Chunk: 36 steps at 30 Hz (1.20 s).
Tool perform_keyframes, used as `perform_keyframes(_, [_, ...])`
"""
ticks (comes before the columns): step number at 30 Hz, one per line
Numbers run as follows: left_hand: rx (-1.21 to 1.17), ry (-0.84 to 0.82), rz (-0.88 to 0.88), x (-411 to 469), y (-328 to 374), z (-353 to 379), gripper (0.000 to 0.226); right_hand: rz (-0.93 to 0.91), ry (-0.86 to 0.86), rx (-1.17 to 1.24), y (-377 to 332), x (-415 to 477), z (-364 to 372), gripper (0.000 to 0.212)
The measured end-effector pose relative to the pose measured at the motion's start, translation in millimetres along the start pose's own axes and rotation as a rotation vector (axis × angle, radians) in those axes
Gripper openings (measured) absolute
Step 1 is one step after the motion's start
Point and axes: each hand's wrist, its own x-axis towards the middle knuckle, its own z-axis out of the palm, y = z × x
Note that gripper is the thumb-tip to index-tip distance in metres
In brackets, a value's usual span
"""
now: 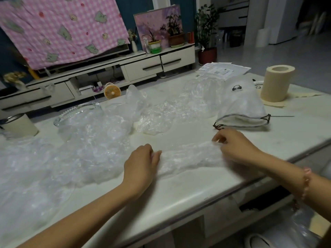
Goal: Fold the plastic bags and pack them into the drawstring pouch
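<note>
A clear plastic bag (188, 158), gathered into a long crumpled strip, lies across the white table (179, 192) in front of me. My left hand (141, 163) pinches its left end and my right hand (234, 145) pinches its right end. The white drawstring pouch (241, 106) with a dark cord and a small black logo lies flat behind my right hand, its mouth facing me. Several more crumpled clear bags lie loose on the table: a big heap on the left (62, 158) and others in the middle (161, 113).
A glass dish (77, 111) and a metal-rimmed tin (19, 124) stand at the left. A beige paper roll (275, 83) stands at the far right, with papers (223, 68) behind the pouch. The table's front edge runs diagonally below my arms. A TV cabinet stands beyond.
</note>
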Motion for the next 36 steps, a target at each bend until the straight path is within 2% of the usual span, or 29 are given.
perform_keyframes(2, [-0.426,-0.010,-0.146,8.2,11.2,-11.6,0.035,0.104,-0.067,0.449,-8.7,2.8,-17.3,0.035])
perform_keyframes(4, [-0.741,-0.098,-0.236,16.7,24.5,-28.8,0.032,0.010,-0.071,0.561,-21.2,0.0,-32.5,0.039])
perform_keyframes(6, [-0.795,-0.258,-0.200,20.4,33.9,-46.5,0.029,-0.115,-0.207,0.594,-35.1,-8.0,-39.2,0.045])
perform_keyframes(8, [-0.762,-0.420,-0.112,18.3,43.6,-60.0,0.027,-0.164,-0.453,0.560,-48.0,-17.3,-39.9,0.067])
perform_keyframes(9, [-0.749,-0.478,-0.078,16.0,46.5,-64.8,0.026,-0.163,-0.584,0.542,-54.0,-19.7,-36.5,0.069])
perform_keyframes(10, [-0.734,-0.522,-0.052,13.0,49.8,-67.2,0.025,-0.165,-0.689,0.531,-57.3,-24.1,-32.3,0.062])
perform_keyframes(12, [-0.694,-0.562,-0.029,10.2,52.5,-68.7,0.024,-0.208,-0.798,0.504,-61.4,-28.3,-22.9,0.032])
perform_keyframes(14, [-0.595,-0.534,-0.006,13.0,49.6,-69.8,0.027,-0.215,-0.784,0.508,-61.2,-29.8,-16.3,0.011])
perform_keyframes(16, [-0.472,-0.402,0.019,22.2,41.5,-73.2,0.028,-0.180,-0.712,0.507,-58.8,-29.8,-15.5,0.014])
perform_keyframes(18, [-0.419,-0.156,-0.023,33.2,32.5,-79.2,0.028,-0.152,-0.615,0.522,-57.0,-29.3,-16.1,0.021])
perform_keyframes(19, [-0.473,-0.057,-0.076,36.7,30.9,-78.9,0.030,-0.132,-0.559,0.550,-54.5,-29.6,-15.7,0.022])
perform_keyframes(20, [-0.583,-0.037,-0.146,36.4,32.0,-81.0,0.038,-0.118,-0.502,0.581,-54.1,-29.2,-15.0,0.022])
perform_keyframes(21, [-0.732,-0.130,-0.216,32.5,37.5,-80.2,0.052,-0.107,-0.450,0.613,-53.4,-28.8,-13.9,0.022])
perform_keyframes(23, [-0.953,-0.464,-0.301,15.8,50.8,-68.0,0.072,-0.099,-0.385,0.668,-53.3,-29.1,-12.8,0.020])
perform_keyframes(25, [-1.047,-0.653,-0.338,-4.2,62.6,-57.1,0.064,-0.087,-0.383,0.718,-54.1,-29.5,-12.3,0.017])
perform_keyframes(28, [-1.164,-0.565,-0.413,-7.8,60.4,-47.1,0.039,-0.045,-0.416,0.822,-54.1,-30.3,-12.5,0.015])
perform_keyframes(30, [-1.160,-0.482,-0.395,-5.3,58.5,-45.9,0.020,-0.045,-0.433,0.852,-53.8,-31.2,-11.8,0.006])
perform_keyframes(31, [-1.128,-0.454,-0.375,-5.4,59.4,-45.4,0.014,-0.048,-0.428,0.856,-52.6,-30.9,-11.4,0.009])
perform_keyframes(34, [-1.060,-0.388,-0.333,-8.4,64.7,-43.2,0.011,-0.046,-0.419,0.900,-51.3,-30.6,-13.1,0.033])
perform_keyframes(36, [-1.157,-0.389,-0.376,-8.0,66.4,-45.1,0.016,-0.020,-0.401,0.918,-52.2,-29.7,-15.1,0.036])
